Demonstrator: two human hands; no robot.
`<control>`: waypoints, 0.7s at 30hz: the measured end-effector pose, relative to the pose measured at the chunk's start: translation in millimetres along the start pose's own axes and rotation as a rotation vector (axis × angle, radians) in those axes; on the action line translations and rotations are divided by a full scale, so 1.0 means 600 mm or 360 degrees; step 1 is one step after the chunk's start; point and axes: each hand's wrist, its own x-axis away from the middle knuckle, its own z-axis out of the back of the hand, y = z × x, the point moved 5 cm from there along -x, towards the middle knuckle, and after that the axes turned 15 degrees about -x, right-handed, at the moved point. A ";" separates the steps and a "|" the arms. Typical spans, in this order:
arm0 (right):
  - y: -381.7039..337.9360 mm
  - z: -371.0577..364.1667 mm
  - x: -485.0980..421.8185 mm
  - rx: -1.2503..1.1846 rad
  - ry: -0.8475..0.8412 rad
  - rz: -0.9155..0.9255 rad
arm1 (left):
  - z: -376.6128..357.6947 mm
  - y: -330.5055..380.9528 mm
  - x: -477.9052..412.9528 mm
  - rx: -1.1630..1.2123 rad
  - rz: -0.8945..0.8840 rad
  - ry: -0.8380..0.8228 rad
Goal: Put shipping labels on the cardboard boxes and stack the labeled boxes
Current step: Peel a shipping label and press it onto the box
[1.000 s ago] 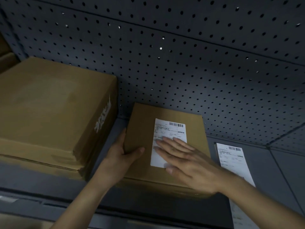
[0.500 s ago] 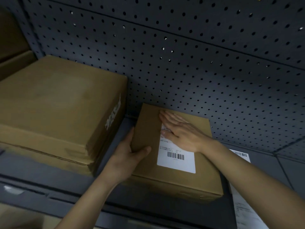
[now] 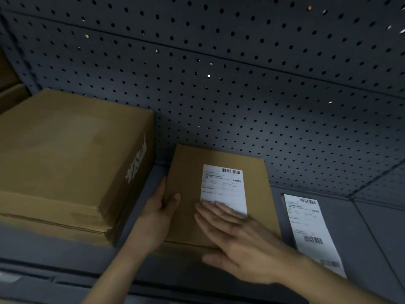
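small box [image 3: 188,172] sits flat on the shelf [image 3: 377,233], back edge against the pegboard [image 3: 241,95], just right of the big box [image 3: 65,154] with a narrow gap between them. label [image 3: 223,185] lies on the small box's top, right of centre, barcode at the far end. left hand [image 3: 157,213] grips the small box's left edge: thumb [image 3: 173,200] curled over onto the top face, the other fingers run down the left side wall in the gap, mostly hidden. right hand [image 3: 238,242] is flat, palm down, on the near half of the top. its fingers [image 3: 214,213] are straight and a little spread, tips resting on the label's near end, thumb out to the side near the front edge, holding nothing. the right hand is motion-blurred, so how hard it presses is unclear. spare label [image 3: 311,231] lies loose on the shelf just right of the small box, not touching either hand. big box has white print on its right side, unreadable.
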 end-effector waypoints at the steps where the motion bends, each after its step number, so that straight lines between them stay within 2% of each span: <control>1: 0.004 -0.003 -0.003 -0.0039 -0.0049 -0.0012 | 0.000 0.001 0.001 -0.0009 0.0001 0.0001; 9: 0.054 0.030 -0.077 -0.0171 -0.0222 -0.0272 | 0.004 0.000 0.003 -0.0011 -0.0016 -0.0013; 15: 0.137 0.050 -0.123 -0.0222 -0.0161 -0.0487 | 0.004 -0.005 0.001 0.0027 0.0030 -0.0042; 21: 0.150 0.054 -0.139 -0.0254 -0.0090 -0.0570 | 0.001 0.005 0.004 0.0030 0.0036 0.0011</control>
